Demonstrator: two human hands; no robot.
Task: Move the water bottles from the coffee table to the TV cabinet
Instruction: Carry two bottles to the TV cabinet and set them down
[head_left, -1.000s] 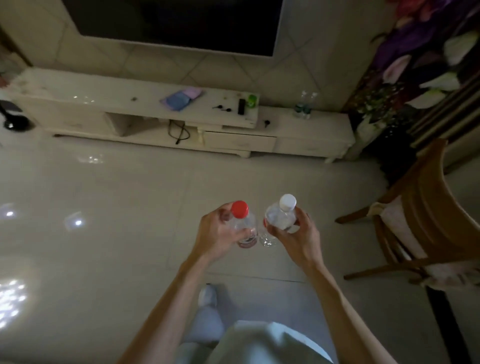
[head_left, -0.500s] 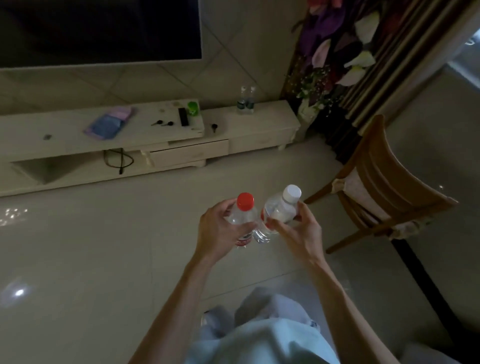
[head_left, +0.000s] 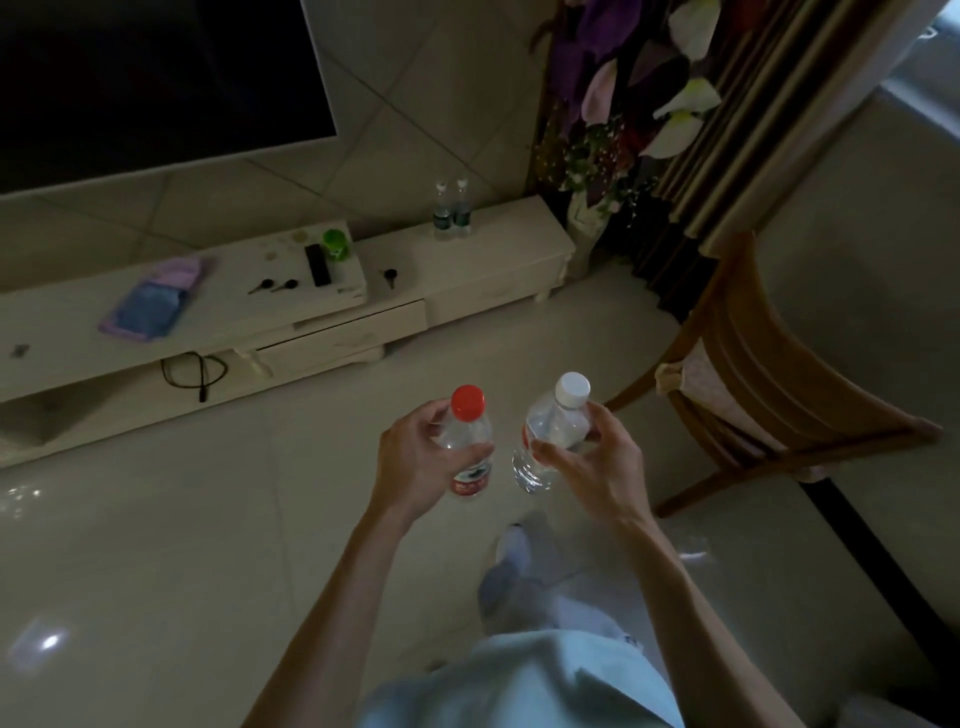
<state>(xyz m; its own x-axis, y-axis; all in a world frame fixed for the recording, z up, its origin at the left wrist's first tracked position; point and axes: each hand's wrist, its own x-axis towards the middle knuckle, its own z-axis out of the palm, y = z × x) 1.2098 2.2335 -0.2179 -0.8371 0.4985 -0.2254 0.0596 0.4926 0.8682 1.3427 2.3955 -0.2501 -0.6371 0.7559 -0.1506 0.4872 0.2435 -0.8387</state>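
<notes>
Head view: bottle per hand.

Red cap; white cap; green cup.

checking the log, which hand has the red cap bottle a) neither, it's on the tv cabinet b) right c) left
c: the left hand grips the red-capped bottle, while the right hand holds the white-capped bottle.
</notes>
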